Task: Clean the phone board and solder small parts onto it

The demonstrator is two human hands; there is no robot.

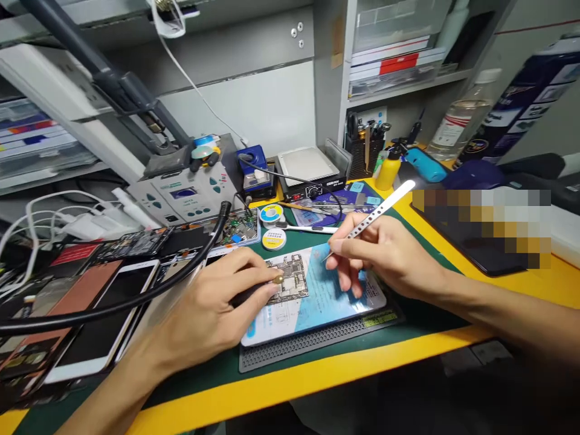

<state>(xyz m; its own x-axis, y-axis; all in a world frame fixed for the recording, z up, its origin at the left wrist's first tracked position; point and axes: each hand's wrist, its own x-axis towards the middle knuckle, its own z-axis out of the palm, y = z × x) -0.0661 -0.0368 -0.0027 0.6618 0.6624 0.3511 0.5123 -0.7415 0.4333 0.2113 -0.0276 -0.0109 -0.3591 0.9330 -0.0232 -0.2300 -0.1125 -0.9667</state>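
A phone circuit board [294, 281] lies on a blue and white flat box [321, 302] in front of me. My left hand [226, 296] rests at the board's left edge, thumb and index finger pinched round a small dark thing with a brass-coloured end [280, 280]; its kind is not clear. In my right hand [380, 251] is a pair of silver tweezers [369, 219] with a row of holes. The tweezers' points angle down over the blue part of the box, to the right of the board and apart from it. My lower right fingers hang loosely curled.
A grey ridged mat [317, 339] lies under the box. Round solder reels [274, 239], a white-handled tool [312, 229] and a hot plate [308, 166] stand behind. A black flexible tube [190, 275] arches over phones [109, 320] at left. A yellow bottle [388, 169] stands back right.
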